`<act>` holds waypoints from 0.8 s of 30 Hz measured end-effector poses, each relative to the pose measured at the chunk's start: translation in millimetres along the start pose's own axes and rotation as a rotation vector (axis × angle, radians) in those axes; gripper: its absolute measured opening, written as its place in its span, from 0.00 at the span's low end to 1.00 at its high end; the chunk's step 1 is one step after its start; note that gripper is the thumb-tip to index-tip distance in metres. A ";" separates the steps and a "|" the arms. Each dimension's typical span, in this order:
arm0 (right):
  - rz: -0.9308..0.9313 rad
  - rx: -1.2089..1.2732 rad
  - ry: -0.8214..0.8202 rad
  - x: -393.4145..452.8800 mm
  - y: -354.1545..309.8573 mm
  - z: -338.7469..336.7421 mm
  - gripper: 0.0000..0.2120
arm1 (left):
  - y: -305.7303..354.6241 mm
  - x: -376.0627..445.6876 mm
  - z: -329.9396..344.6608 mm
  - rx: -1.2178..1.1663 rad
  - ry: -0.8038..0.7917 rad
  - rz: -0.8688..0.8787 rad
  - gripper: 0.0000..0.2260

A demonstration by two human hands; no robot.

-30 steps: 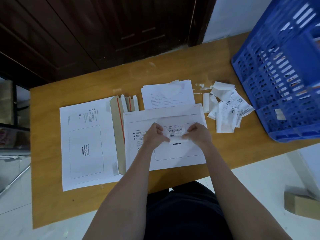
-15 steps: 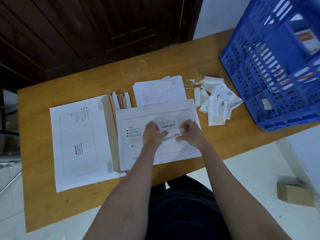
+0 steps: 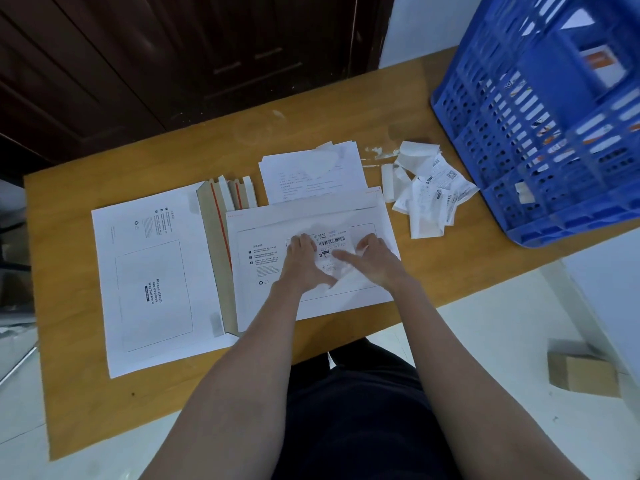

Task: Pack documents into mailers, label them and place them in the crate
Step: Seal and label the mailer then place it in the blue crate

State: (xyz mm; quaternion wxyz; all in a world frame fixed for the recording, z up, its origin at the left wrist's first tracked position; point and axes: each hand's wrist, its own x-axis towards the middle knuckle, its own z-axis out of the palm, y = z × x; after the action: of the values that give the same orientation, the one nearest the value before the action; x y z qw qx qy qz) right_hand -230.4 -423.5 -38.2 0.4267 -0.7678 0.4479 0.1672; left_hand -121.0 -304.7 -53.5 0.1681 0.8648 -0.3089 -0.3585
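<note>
A wooden table (image 3: pixel 104 393) stands on a pale tiled floor (image 3: pixel 519 341). Behind the table rises dark wood panelling (image 3: pixel 173 64), with a white wall (image 3: pixel 426 26) to its right, and a small cardboard box (image 3: pixel 581 374) lies on the floor right of the table

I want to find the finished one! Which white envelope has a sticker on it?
The mailer in the middle, under both hands, has the barcode label. The mailer stack on the left shows only a bare printed box.
</note>
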 end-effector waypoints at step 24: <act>0.190 -0.388 0.003 -4.4 -5.6 6.4 0.39 | -11.7 -34.3 19.5 0.337 0.191 -0.135 0.46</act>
State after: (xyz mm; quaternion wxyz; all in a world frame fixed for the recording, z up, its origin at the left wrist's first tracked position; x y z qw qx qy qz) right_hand -227.4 -414.7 -36.2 0.2523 -0.7902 0.4782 0.2886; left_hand -149.2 -274.8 -55.2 0.0252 0.9296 -0.2883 -0.2284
